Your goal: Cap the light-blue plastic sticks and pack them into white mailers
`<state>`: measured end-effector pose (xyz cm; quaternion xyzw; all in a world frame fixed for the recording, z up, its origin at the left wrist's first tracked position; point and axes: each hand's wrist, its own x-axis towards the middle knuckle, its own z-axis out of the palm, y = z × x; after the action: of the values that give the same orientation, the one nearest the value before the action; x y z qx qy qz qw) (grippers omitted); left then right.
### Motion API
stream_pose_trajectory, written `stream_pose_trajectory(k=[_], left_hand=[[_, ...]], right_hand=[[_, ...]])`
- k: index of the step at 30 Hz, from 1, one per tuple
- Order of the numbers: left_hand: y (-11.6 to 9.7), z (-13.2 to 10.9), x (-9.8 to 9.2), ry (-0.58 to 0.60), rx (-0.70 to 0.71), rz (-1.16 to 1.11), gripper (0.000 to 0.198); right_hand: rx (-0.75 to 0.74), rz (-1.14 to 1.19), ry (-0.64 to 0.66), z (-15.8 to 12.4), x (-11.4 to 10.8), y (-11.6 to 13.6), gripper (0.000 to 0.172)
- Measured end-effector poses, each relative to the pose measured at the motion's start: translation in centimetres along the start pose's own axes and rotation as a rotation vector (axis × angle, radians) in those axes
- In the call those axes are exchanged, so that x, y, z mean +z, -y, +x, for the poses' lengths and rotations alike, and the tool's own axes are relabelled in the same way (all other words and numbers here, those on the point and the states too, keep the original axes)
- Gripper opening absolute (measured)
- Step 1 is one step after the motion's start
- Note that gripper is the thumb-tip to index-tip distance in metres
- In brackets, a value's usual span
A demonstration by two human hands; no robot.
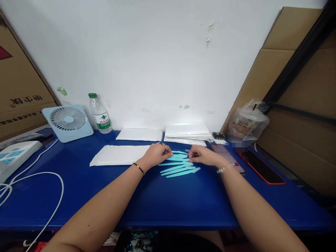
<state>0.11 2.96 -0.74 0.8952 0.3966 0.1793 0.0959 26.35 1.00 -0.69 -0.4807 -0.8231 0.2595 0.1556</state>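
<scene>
The sticks (pixel 181 171) are a flat, plain turquoise against the deep glossy blue of the bench (pixel 194 206). The packet (pixel 115 155) is plain white, and so are the sleeves (pixel 185 129) in the stack. The fan (pixel 70 123) is pale blue, its grille patterned with slats radiating from a round hub. The bottle (pixel 101 115) is clear, with a green cap (pixel 92 95) and a label (pixel 103 121) in white and green. White also colours the cable (pixel 62 190) and the wall (pixel 147 63), which is flecked with green patches. One phone (pixel 262 168) shows black inside an orange-red edge. The left bracelet (pixel 138 168) is black and gold.
</scene>
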Motion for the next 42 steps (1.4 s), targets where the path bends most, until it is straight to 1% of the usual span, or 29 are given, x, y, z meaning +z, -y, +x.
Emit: stream_pose_trajectory(k=[2, 5, 8, 11, 14, 17, 21, 24, 27, 32, 34, 36, 38, 40, 42], left_hand=[[-0.3, 0.0, -0.1, 0.025, 0.047, 0.000, 0.029], [-0.5, 0.2, -0.1, 0.029, 0.053, 0.029, 0.025], [-0.1, 0.3, -0.1, 0.004, 0.000, 0.053, 0.023], [0.5, 0.1, -0.3, 0.017, -0.074, 0.037, 0.022], [0.8, 0.0, -0.3, 0.006, -0.100, 0.000, 0.013], [0.5, 0.0, -0.3, -0.006, -0.074, 0.001, 0.013], [-0.4, -0.2, -0.2, 0.058, 0.018, 0.011, 0.025], [-0.8, -0.2, 0.0, 0.089, 0.048, 0.029, 0.021], [-0.5, -0.1, 0.0, 0.102, 0.011, 0.035, 0.015], [0.2, -0.1, -0.6, 0.069, -0.143, 0.002, 0.015], [0.2, -0.2, -0.9, 0.059, -0.167, -0.003, 0.017], [-0.3, -0.4, -1.0, 0.051, -0.151, -0.002, 0.020], [-0.9, -0.5, -1.0, 0.060, -0.104, -0.013, 0.021], [-1.6, -0.7, -0.9, 0.103, -0.048, -0.032, 0.022], [-2.2, -0.9, -0.6, 0.154, -0.017, -0.048, 0.023]], right_hand=[[0.000, 0.044, -0.028, 0.1, 0.1, 0.1, 0.019], [0.001, 0.110, -0.071, 0.1, 0.2, 0.0, 0.021], [0.020, 0.119, -0.112, 0.0, -0.2, -0.6, 0.021], [0.074, 0.093, -0.165, -0.2, -0.6, -1.1, 0.023], [0.065, 0.057, -0.201, -0.3, -0.8, -0.9, 0.025], [0.013, 0.038, -0.139, -0.2, -0.4, -0.1, 0.023], [-0.023, -0.021, -0.034, 0.2, 0.4, 0.6, 0.019], [-0.022, -0.021, -0.002, 0.4, 0.7, 0.5, 0.018], [-0.032, 0.005, -0.021, 0.2, 0.4, 0.2, 0.018], [0.074, 0.076, -0.152, -0.3, -0.7, -0.6, 0.024], [0.076, 0.084, -0.171, -0.5, -1.0, -0.4, 0.026], [0.039, 0.088, -0.123, -0.6, -1.1, 0.1, 0.025], [-0.005, 0.069, -0.021, -0.7, -0.9, 0.7, 0.023], [-0.024, 0.033, 0.072, -0.7, -0.6, 1.2, 0.021], [-0.014, 0.011, 0.114, -0.7, -0.3, 1.5, 0.020]])
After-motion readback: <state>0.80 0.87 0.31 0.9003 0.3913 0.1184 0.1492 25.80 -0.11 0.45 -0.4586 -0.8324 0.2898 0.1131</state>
